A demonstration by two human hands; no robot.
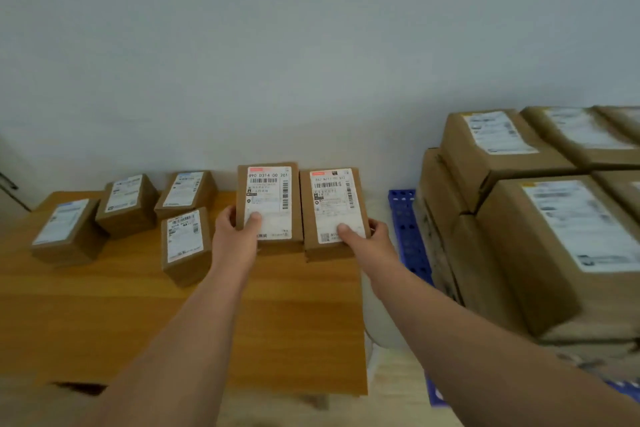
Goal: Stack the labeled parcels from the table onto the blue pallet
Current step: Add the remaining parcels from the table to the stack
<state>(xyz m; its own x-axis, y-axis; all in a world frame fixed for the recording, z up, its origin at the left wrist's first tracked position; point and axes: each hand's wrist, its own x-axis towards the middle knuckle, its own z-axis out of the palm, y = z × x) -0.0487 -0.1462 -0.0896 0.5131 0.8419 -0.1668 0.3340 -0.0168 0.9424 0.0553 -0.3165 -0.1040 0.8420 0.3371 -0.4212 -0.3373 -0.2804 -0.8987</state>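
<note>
From the head view, the left hand (235,232) grips one labeled parcel (268,204), thumb curled onto its label, while the right hand (363,236) grips a second parcel (332,211) just beside it, both held above the far right of the wooden tabletop (277,322). Four more small parcels (185,246) lie on the tabletop's left part, and larger boxes (554,236) are stacked on the blue pallet (408,232) at right.

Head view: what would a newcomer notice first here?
Two labeled parcels held side by side at the center, the left hand gripping one and the right hand the other, above the wooden table. At right, large boxes stacked on the blue pallet.
</note>
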